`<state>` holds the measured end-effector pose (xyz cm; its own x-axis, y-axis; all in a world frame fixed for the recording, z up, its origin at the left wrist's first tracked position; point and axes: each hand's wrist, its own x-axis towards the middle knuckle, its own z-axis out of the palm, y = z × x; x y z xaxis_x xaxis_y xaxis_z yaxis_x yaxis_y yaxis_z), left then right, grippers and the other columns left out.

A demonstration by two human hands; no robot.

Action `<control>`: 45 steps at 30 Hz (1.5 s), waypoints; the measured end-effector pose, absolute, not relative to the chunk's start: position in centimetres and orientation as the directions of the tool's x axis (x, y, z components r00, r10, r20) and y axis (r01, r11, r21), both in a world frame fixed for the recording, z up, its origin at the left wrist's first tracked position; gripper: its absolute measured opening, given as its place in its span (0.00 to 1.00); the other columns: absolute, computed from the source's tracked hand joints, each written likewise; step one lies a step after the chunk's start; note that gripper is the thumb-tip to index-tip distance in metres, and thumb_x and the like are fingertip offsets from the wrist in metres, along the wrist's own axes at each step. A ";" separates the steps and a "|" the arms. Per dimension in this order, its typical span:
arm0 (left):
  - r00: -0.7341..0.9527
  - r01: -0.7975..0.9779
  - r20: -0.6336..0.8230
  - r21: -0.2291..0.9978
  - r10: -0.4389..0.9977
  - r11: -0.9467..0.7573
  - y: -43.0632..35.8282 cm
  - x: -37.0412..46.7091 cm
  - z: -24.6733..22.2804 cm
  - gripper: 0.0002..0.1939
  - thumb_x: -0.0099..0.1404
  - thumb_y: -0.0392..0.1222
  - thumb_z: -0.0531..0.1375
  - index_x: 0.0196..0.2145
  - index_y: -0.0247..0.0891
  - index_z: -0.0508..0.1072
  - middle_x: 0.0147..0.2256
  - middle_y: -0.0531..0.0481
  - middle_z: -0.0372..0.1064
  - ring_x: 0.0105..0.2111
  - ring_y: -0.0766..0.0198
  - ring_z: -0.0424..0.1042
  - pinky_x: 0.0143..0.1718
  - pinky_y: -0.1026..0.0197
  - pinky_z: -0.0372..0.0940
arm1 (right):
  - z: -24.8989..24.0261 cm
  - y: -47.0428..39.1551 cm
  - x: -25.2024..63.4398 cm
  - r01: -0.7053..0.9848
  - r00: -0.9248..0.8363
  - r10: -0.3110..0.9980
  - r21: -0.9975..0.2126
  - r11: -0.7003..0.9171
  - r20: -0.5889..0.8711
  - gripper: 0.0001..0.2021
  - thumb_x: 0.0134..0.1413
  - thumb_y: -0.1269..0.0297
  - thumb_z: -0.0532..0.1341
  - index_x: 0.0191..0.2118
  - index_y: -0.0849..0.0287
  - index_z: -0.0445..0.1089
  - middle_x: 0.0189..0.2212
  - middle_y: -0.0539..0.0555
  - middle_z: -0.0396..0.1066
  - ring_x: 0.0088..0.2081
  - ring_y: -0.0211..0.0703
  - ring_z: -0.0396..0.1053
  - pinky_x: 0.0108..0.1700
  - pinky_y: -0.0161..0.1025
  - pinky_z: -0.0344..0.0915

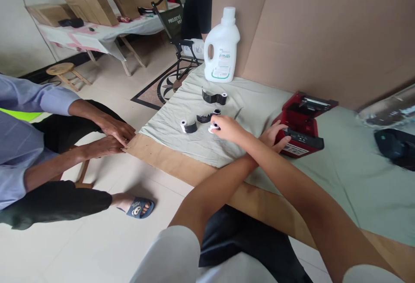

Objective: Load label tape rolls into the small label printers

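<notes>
My forearms cross over the table. My right hand, reaching left, pinches a small white paper roll. My left hand, reaching right, grips the near left side of a red and black receipt printer, whose lid is up. The inside of the printer is partly visible. Beside my right hand lie a roll with a black strip and a dark unrolled piece. Farther back rests another roll trailing a black strip.
A white jug stands at the table's back edge, near a cardboard wall. On the right lie a black object and clear plastic. Another person's hands rest by the left corner. A folding chair stands behind.
</notes>
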<state>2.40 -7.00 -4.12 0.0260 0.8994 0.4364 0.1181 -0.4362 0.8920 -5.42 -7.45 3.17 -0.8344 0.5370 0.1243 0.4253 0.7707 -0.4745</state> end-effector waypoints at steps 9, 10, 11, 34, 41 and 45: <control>-0.008 0.162 0.388 0.910 0.922 -0.381 -8.5 2.1 -3.9 0.17 0.74 0.48 0.58 0.56 0.39 0.72 0.58 0.39 0.74 0.63 0.47 0.71 0.69 0.45 0.62 | 8.4 -6.0 6.4 -0.026 -0.409 0.857 -0.943 0.331 0.312 0.15 0.46 0.62 0.68 0.37 0.52 0.62 0.36 0.47 0.69 0.34 0.39 0.67 0.35 0.37 0.65; -0.015 0.176 0.368 0.916 0.930 -0.359 -8.8 2.0 -3.8 0.17 0.75 0.50 0.57 0.55 0.40 0.73 0.56 0.40 0.75 0.61 0.47 0.73 0.67 0.45 0.64 | 9.0 -6.0 8.0 -0.047 -0.392 0.865 -0.945 0.322 0.314 0.15 0.46 0.62 0.69 0.38 0.52 0.63 0.37 0.48 0.70 0.35 0.39 0.68 0.36 0.37 0.66; -0.026 0.197 0.340 0.924 0.940 -0.328 -9.1 1.9 -3.6 0.18 0.75 0.52 0.56 0.54 0.40 0.75 0.54 0.42 0.77 0.59 0.47 0.74 0.65 0.44 0.66 | 9.4 -6.0 9.6 -0.054 -0.374 0.875 -0.949 0.311 0.308 0.16 0.45 0.61 0.70 0.38 0.52 0.65 0.37 0.48 0.70 0.35 0.39 0.68 0.36 0.37 0.66; -0.112 0.438 0.668 0.698 0.736 -0.567 -9.9 0.3 -1.6 0.31 0.67 0.61 0.65 0.61 0.50 0.62 0.56 0.42 0.69 0.58 0.47 0.71 0.63 0.36 0.68 | 5.9 -10.1 14.0 0.201 -0.220 0.959 -0.953 0.226 0.181 0.19 0.50 0.50 0.67 0.43 0.52 0.64 0.41 0.54 0.77 0.40 0.48 0.75 0.44 0.46 0.72; -0.124 0.390 0.692 0.693 0.712 -0.606 -10.1 0.1 -1.0 0.33 0.64 0.70 0.64 0.58 0.47 0.66 0.53 0.41 0.72 0.55 0.46 0.72 0.59 0.34 0.70 | 9.3 -11.4 15.3 0.594 -0.293 0.943 -0.743 0.308 0.157 0.09 0.52 0.59 0.65 0.39 0.54 0.78 0.38 0.53 0.80 0.36 0.48 0.73 0.42 0.46 0.69; -0.080 0.389 0.698 0.679 0.712 -0.622 -10.5 0.5 -0.7 0.32 0.65 0.69 0.64 0.57 0.49 0.66 0.53 0.42 0.72 0.54 0.47 0.72 0.57 0.35 0.70 | 9.7 -11.7 16.0 0.619 -0.290 0.947 -0.728 0.294 0.136 0.08 0.51 0.58 0.65 0.35 0.54 0.79 0.32 0.52 0.79 0.33 0.47 0.72 0.38 0.44 0.67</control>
